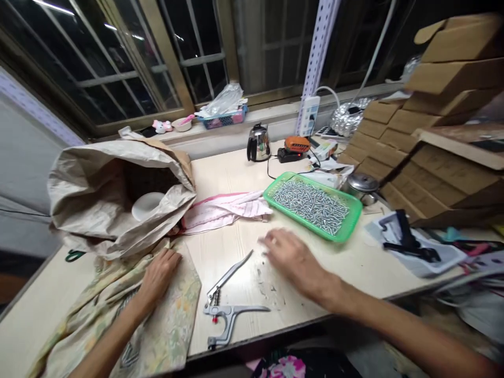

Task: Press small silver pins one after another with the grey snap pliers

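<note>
My left hand (pixel 159 275) rests on a floral cloth (pixel 179 310) at the left, its fingers curled and close together; what lies under them is hidden. Just beyond it a large paper sack (pixel 86 194) lies on its side, its mouth towards me, with a white round thing (pixel 147 206) inside. My right hand (pixel 293 260), blurred by motion, hovers over the table with fingers apart and nothing visible in them. Between my hands lie metal pliers with a spring (pixel 224 310), handles spread. A green plastic basket (pixel 350 226) full of small metal screw-like pieces stands beyond my right hand.
A pink-and-white towel (pixel 228 210) lies between sack and basket. Behind stand a steel kettle (pixel 259 143) and an orange battery (pixel 297 144) on a charger. Stacked cardboard boxes (pixel 452 121) and a white tray (pixel 421 265) with black tools occupy the right. Small dark bits dot the tabletop.
</note>
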`<action>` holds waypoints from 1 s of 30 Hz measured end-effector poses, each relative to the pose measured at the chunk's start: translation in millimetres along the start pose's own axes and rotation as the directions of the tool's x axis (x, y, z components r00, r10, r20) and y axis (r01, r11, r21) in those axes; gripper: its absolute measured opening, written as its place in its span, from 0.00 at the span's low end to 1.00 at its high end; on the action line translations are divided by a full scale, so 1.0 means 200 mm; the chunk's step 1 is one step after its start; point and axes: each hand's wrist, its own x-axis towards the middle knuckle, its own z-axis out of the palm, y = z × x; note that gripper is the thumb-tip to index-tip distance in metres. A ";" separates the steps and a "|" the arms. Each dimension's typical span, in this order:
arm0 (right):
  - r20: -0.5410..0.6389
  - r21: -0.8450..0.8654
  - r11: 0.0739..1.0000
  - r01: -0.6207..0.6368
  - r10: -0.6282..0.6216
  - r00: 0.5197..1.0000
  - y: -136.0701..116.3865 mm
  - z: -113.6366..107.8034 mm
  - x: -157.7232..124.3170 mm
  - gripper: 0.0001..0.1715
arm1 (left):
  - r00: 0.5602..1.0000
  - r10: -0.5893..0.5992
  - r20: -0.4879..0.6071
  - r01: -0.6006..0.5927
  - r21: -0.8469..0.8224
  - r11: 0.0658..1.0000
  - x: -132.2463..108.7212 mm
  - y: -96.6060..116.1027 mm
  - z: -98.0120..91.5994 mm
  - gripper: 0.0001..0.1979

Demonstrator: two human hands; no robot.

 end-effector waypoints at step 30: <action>0.167 0.427 0.872 0.241 -0.338 0.926 -0.25 0.39 -0.21 0.13 | 0.487 -0.551 0.678 0.833 -0.551 0.058 -0.32 0.82 -0.14 0.21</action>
